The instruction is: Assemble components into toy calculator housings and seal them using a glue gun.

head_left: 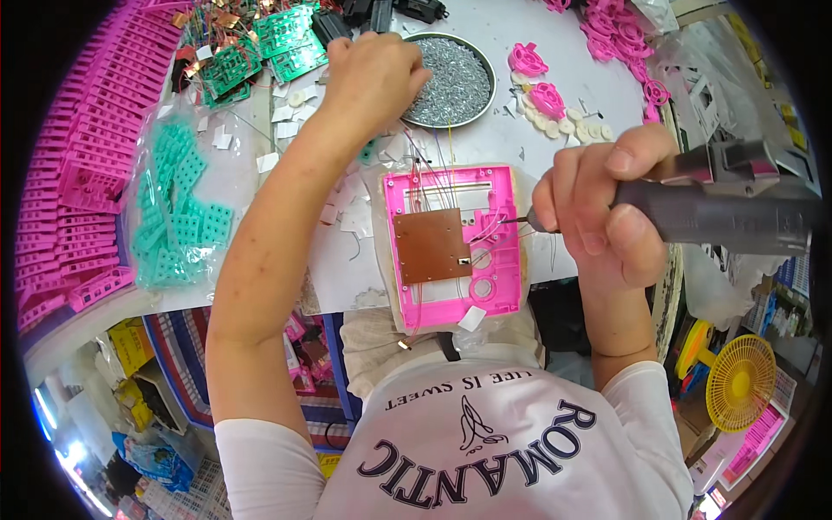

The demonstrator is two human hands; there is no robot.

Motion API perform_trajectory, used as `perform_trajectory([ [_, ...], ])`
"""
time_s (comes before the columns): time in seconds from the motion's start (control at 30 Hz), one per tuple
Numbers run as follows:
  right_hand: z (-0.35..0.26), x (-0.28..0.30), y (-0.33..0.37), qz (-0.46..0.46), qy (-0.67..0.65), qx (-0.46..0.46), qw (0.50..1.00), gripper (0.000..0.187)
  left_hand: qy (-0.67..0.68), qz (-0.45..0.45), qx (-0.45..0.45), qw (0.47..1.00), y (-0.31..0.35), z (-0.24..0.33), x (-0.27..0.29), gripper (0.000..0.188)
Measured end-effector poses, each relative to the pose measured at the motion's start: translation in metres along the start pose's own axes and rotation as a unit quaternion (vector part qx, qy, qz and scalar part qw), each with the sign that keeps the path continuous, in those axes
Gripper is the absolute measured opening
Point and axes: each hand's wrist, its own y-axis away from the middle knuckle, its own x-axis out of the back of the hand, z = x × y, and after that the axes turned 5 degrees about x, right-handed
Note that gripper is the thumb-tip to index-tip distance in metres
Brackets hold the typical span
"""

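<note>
My right hand (607,208) grips a dark electric screwdriver (728,212), held nearly level. Its thin bit points left over the right side of a pink plastic housing (507,299). Inside the housing lies a brown circuit board (431,245), with thin wires running from its edges. My left hand (374,78) reaches to the back of the table, fingers curled down between black plastic parts (329,28) and a round dish (495,82) of small silver screws (446,82). What its fingertips pinch, if anything, is hidden.
Green circuit boards (290,39) with wires lie at the back left. A clear bag of teal button pads (178,217) sits beside stacked pink housings (78,173). Pink pieces (527,59) and cream discs (555,128) lie at the back right. A yellow fan (741,381) stands lower right.
</note>
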Motion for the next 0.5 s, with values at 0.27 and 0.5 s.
perform_trajectory([
  [0.27, 0.02, -0.008, 0.006, 0.023, -0.043, 0.025, 0.998, 0.035, -0.019, -0.003, -0.009, 1.0, -0.016, -0.01, -0.017, 0.03],
  [0.5, 0.032, -0.013, 0.01, 0.021, -0.031, -0.011, 0.999, 0.032, 0.143, -0.064, 0.031, 0.987, -0.003, -0.008, 0.023, 0.02],
])
